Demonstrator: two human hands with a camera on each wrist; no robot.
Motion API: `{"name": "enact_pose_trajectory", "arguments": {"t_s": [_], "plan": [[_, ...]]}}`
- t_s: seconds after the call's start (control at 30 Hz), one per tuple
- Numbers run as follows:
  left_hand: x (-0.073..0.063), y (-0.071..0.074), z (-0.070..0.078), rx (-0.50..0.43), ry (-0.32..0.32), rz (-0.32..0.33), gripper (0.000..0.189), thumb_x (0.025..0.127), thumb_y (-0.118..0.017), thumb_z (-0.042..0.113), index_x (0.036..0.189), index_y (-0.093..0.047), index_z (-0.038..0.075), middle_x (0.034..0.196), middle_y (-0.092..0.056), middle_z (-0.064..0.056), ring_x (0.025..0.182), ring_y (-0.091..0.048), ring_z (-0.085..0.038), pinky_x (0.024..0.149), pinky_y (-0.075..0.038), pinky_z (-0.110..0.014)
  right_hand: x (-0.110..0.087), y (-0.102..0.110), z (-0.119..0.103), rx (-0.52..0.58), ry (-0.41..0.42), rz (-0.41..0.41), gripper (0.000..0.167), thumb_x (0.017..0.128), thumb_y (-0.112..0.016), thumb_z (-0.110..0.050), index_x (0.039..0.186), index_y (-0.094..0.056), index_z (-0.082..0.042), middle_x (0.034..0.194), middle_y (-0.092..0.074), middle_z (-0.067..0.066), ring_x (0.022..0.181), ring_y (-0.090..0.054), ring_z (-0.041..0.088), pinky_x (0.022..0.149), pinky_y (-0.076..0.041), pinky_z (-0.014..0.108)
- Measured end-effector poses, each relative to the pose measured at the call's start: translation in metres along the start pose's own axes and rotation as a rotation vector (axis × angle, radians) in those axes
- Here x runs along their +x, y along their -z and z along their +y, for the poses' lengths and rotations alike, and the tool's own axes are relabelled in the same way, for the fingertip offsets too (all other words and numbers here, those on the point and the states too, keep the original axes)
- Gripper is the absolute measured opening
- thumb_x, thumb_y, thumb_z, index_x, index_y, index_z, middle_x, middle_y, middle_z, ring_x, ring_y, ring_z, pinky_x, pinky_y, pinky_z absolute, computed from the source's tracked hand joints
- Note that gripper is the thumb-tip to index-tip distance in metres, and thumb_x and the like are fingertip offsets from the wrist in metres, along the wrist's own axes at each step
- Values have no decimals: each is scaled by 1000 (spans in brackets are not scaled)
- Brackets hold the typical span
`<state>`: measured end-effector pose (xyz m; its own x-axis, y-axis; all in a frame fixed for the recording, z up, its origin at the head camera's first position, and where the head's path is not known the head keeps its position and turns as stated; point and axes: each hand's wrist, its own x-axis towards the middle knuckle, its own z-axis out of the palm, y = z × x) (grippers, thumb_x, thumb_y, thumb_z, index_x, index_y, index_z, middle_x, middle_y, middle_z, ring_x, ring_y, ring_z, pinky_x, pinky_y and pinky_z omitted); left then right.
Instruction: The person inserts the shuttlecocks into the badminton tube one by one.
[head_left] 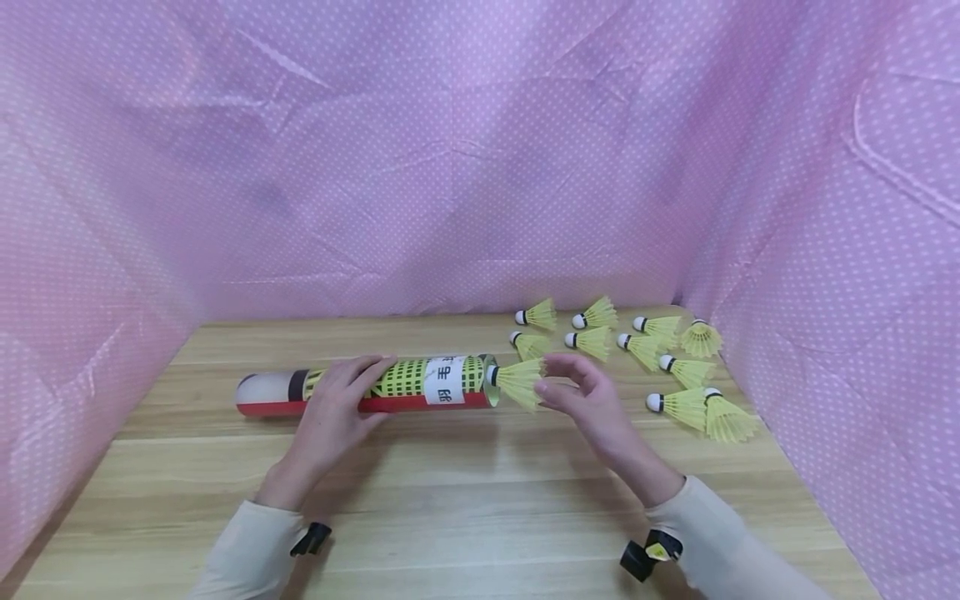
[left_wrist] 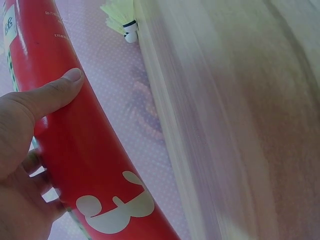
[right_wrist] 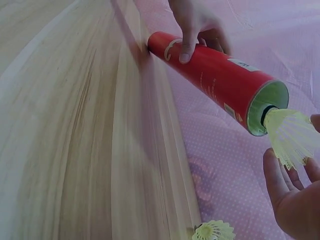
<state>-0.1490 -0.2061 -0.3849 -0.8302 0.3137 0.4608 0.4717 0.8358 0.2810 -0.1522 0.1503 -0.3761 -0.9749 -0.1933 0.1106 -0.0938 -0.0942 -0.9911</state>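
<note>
My left hand [head_left: 339, 408] grips a red and yellow shuttlecock tube [head_left: 408, 390] around its middle, the thumb [left_wrist: 57, 95] lying along its red side in the left wrist view. The tube lies sideways, its open mouth facing right. With the fingertips of my right hand [head_left: 588, 404], I pinch the skirt of a yellow shuttlecock [head_left: 520, 382]. Its cork end is at the tube's mouth, and in the right wrist view the dark band of the shuttlecock [right_wrist: 290, 132] sits just within the rim. The fingers of my right hand [right_wrist: 295, 195] curve about the skirt's wide end.
Several yellow shuttlecocks lie on the wooden table [head_left: 450, 517] at the back right, among them one at the back [head_left: 597, 314] and an overlapping pair nearer me, one being a white-tipped shuttlecock [head_left: 729, 419]. Pink dotted cloth [head_left: 450, 167] hangs around the back and sides.
</note>
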Motion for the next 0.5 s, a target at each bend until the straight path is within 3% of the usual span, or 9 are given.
{"name": "enact_pose_trajectory", "arguments": {"t_s": [0.33, 0.5], "plan": [[0, 1, 3, 10, -14, -10, 94, 66, -95, 8, 148, -52, 23, 140, -55, -10, 127, -49, -33, 110, -35, -59, 9, -20, 0, -24, -37, -39, 44, 91, -72, -7, 130, -56, 4, 128, -55, 19, 99, -68, 19, 90, -57, 36], [-1, 1, 3, 11, -7, -12, 95, 66, -96, 9, 148, -51, 24, 141, -54, -8, 129, -48, -31, 111, -34, -58, 13, -24, 2, -91, -18, -48, 43, 90, -76, -11, 128, -60, 0, 128, -58, 18, 111, -64, 29, 91, -55, 33]]}}
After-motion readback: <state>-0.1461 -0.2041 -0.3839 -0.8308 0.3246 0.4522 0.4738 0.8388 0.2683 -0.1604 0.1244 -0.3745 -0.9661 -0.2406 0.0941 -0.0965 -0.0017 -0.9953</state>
